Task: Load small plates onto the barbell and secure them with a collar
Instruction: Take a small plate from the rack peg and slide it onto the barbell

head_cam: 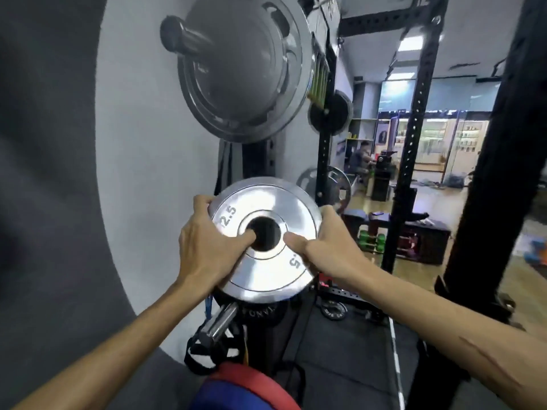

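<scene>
A small silver plate (263, 261) marked 2.5 fills the middle of the head view, its flat face turned toward me. My left hand (204, 244) grips its left rim, thumb at the centre hole. My right hand (322, 244) holds the right rim, thumb resting on the face near the hole. Above, the barbell sleeve (185, 39) sticks out toward me with a large silver plate (245, 69) on it. No collar is visible on the sleeve.
Below the held plate a chrome storage peg (220, 321) juts out from a black plate (266, 313). Black rack uprights (414, 143) stand to the right, with more stored plates (328, 113) behind. Dumbbells (371, 239) and a bench lie beyond. A grey wall is on the left.
</scene>
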